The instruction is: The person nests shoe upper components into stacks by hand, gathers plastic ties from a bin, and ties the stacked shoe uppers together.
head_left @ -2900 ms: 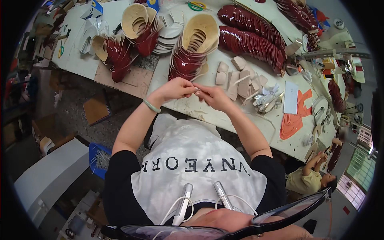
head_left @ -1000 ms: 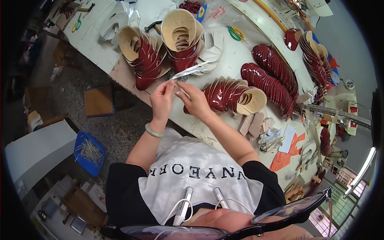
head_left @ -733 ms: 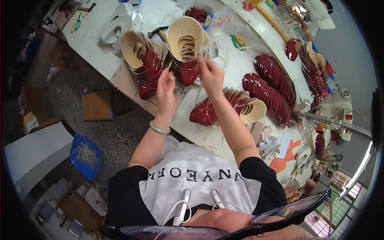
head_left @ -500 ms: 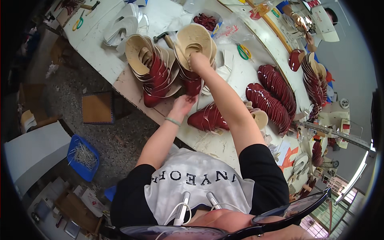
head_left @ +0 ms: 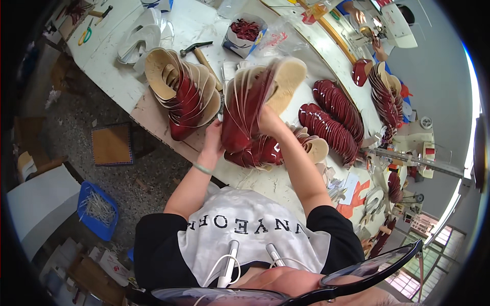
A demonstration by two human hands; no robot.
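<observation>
Both my hands grip a thick stack of dark red shoe pieces with tan undersides [head_left: 250, 104], lifted off the white worktable [head_left: 201, 23]. My left hand [head_left: 213, 138] holds its lower near end. My right hand [head_left: 268, 121] clasps its right side. Under the stack lies a smaller pile of red pieces [head_left: 255, 153]. To the left a fanned pile of tan and red pieces [head_left: 181, 94] rests at the table's near edge.
A hammer [head_left: 196, 51] lies behind the fanned pile, by a small box of red scraps [head_left: 245, 33]. Long rows of red pieces [head_left: 332, 120] stretch to the right. On the floor are a blue bin [head_left: 97, 209] and a tan square board [head_left: 111, 145].
I had been handling a small piece in front of me. My view swung left, and both hands reached out and lifted the big stack of red pieces off the table.
</observation>
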